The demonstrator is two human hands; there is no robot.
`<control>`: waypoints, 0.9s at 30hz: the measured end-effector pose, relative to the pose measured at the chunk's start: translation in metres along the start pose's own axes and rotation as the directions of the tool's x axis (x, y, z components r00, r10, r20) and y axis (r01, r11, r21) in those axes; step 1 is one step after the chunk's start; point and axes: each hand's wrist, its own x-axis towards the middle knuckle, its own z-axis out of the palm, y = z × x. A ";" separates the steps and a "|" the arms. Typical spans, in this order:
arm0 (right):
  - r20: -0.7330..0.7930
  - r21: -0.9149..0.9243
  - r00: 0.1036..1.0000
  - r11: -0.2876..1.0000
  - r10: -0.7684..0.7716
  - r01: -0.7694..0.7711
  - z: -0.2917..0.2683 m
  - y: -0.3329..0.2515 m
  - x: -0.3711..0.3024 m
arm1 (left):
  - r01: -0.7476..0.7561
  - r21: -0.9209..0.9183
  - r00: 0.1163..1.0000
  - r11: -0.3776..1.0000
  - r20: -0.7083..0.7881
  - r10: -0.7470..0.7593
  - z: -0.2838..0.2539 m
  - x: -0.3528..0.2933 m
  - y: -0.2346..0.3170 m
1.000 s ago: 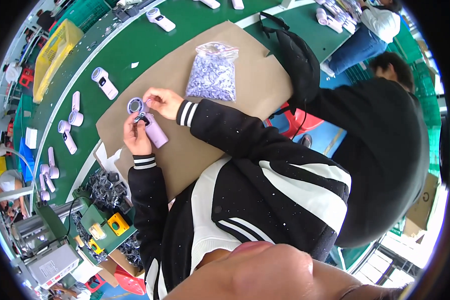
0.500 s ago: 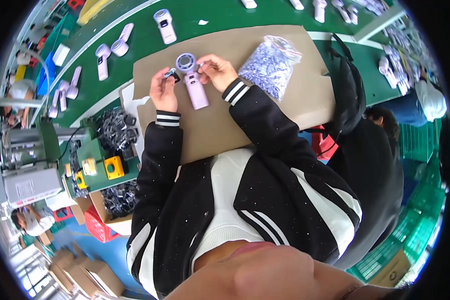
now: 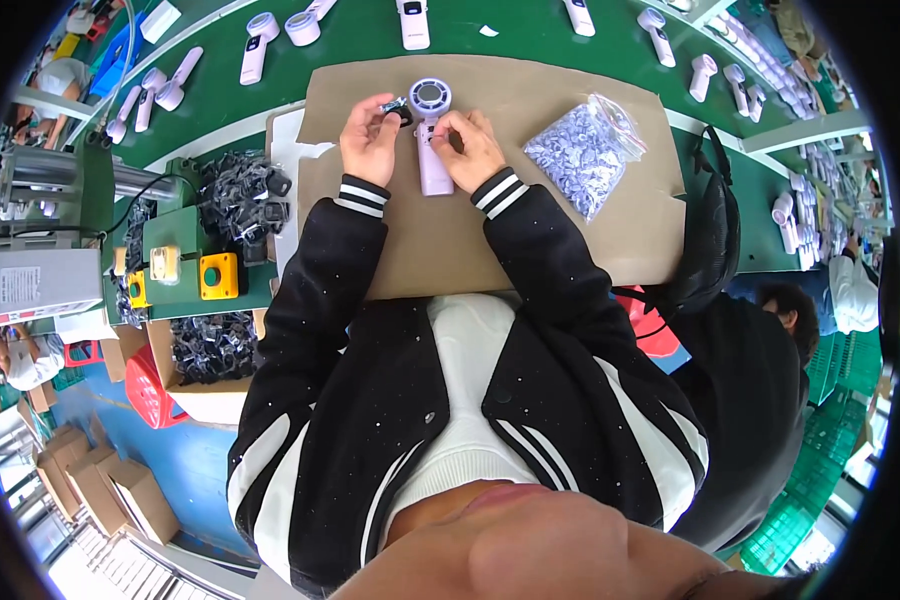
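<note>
A pale purple handheld fan (image 3: 436, 172) lies on the brown cardboard sheet (image 3: 450, 250), its round head pointing away from me. Left of the fan's head, my left hand (image 3: 370, 142) pinches a small black piece with a shiny part (image 3: 399, 110) between thumb and fingertips. My right hand (image 3: 473, 152) rests against the fan's right side, just below the head. Its thumb and index finger are pinched together over the upper handle; whatever they hold is too small to make out. To the right lies a clear zip bag (image 3: 582, 155) full of small purple-and-white pieces.
More handheld fans (image 3: 257, 50) lie along the green belt beyond the cardboard. On the left are a heap of black parts (image 3: 245, 195), a yellow button box (image 3: 218, 276) and a carton (image 3: 210, 405) of black parts. A black bag (image 3: 705, 230) and another person (image 3: 745, 390) are at my right.
The view has shifted, so the bench sits further right in the picture. My right hand has gone from beside the fan's head down to its upper handle. My left hand still holds the black piece.
</note>
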 end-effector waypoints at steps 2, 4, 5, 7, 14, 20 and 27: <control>-0.023 -0.020 1.000 1.000 0.019 -0.020 0.005 -0.001 0.000 | -0.005 -0.005 1.000 1.000 0.029 0.005 0.000 0.000 -0.001; -0.060 -0.049 0.998 0.998 0.024 -0.027 0.011 -0.004 0.001 | 0.008 -0.024 1.000 1.000 0.031 -0.007 0.000 -0.001 0.000; -0.099 -0.076 0.995 0.997 0.027 -0.034 0.015 -0.005 0.001 | 0.017 -0.040 0.999 0.999 0.034 -0.016 0.001 -0.001 0.001; -0.178 -0.129 0.984 0.990 0.027 -0.051 0.019 -0.007 0.001 | 0.036 -0.072 0.999 0.997 0.040 -0.033 0.002 -0.001 0.003; -0.002 0.422 0.983 0.892 0.182 -0.165 -0.005 -0.007 0.014 | 0.040 -0.137 0.991 0.990 0.128 -0.022 0.008 -0.005 0.009; 0.066 0.275 0.984 0.946 0.162 -0.174 -0.010 -0.002 0.009 | 0.053 0.034 0.980 0.998 0.192 -0.059 0.010 -0.008 0.004; 0.158 -0.033 0.942 0.955 0.297 -0.296 -0.017 -0.004 0.007 | 0.033 0.504 0.988 0.863 0.112 -0.103 0.000 -0.004 0.004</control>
